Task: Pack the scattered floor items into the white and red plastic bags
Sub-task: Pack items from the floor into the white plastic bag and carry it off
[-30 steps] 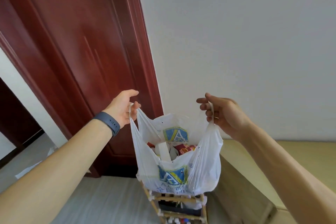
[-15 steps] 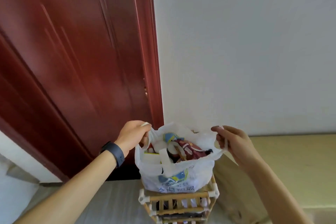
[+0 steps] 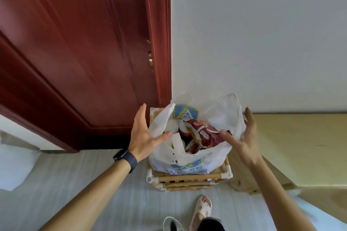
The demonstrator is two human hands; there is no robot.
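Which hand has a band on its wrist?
The left hand, on the door side of the white bag: a dark band circles its wrist. The right hand wears none.

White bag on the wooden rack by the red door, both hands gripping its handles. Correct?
Not quite. The head view shows the white bag on the wooden rack by the red door, but neither hand grips a handle: the left hand and right hand are open, fingers spread, on either side of the bag.
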